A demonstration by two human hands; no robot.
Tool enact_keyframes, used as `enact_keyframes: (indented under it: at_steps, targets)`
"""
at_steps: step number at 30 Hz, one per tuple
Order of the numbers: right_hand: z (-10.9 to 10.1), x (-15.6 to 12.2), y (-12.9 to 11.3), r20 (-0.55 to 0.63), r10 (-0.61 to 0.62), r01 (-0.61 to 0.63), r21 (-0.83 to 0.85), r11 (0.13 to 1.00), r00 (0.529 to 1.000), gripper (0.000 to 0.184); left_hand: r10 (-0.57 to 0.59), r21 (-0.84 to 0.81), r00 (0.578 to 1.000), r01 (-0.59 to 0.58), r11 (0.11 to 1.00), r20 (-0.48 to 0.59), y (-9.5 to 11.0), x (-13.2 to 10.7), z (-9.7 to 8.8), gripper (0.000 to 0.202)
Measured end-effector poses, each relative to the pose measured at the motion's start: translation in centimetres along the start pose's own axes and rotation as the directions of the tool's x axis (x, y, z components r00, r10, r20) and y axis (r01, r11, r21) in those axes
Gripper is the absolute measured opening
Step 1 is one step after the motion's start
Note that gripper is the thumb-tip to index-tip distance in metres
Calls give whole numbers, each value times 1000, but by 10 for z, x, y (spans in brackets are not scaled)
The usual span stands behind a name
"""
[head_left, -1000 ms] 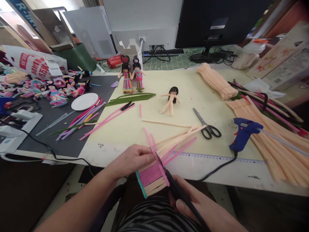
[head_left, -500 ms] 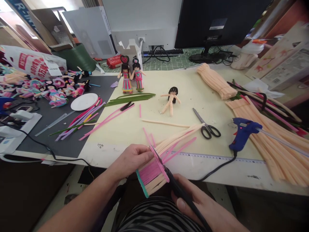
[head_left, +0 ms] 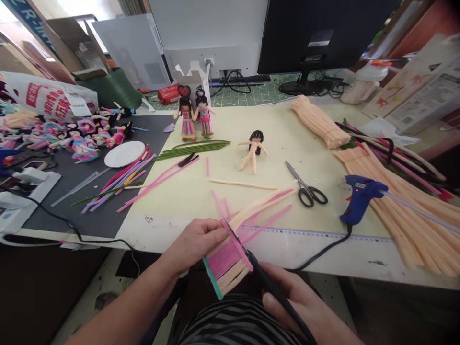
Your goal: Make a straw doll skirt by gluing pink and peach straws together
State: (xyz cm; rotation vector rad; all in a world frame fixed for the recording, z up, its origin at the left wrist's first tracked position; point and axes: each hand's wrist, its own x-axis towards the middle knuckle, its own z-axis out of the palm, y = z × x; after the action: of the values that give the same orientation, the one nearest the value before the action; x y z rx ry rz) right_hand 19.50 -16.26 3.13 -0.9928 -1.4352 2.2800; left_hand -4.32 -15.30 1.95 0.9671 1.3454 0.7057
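My left hand [head_left: 203, 239] pinches the upper left corner of a flat panel [head_left: 226, 258] made of pink and peach pipe cleaners side by side. A teal strip edges its lower left side, and a pink strip crosses it on the right. Large black-handled scissors [head_left: 271, 282] are in my right hand [head_left: 300, 297], the fingers closed round the handles. Their blades lie along the pink crossing strip, over the pipe cleaners. Beyond the blades, loose peach pipe cleaner ends [head_left: 260, 201] and pink ones reach onto the table. The handle loops are partly hidden by my right hand.
Smaller scissors [head_left: 305, 187] and a blue glue gun [head_left: 361, 196] lie to the right, near peach pipe cleaner bundles [head_left: 319, 122]. A bare doll [head_left: 254, 151] lies mid-table; two dressed dolls [head_left: 196, 115] stand behind. A ruler [head_left: 305, 234] lies along the front edge.
The view has shifted slightly. The loose peach ends have moved a little to the left, away from the smaller scissors. Both hands keep their grips in nearly the same place.
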Motion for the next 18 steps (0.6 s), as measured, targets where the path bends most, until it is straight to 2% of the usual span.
enact_keyframes:
  at_steps: [3,7,12,15,18]
  targets:
    - [-1,2,10,-14,5,-5,22,1000,1000,44,-2,9,1000,2,1000,-9,0,0,0,33]
    - [-1,3,21,-66,89,-87,34,996,994,52,10,19,1000,-10,1000,-12,2,0,-1,33]
    - [-4,0,2,-41,109,-113,-115,987,993,56,23,42,997,-26,999,68,5,-1,0,34]
    - [-6,-2,-13,-14,149,-149,-197,969,989,55,21,50,997,-24,998,72,6,-2,1,35]
    - [-7,-2,-17,9,169,-161,-247,956,986,56,29,56,997,-33,998,76,5,-2,2,33]
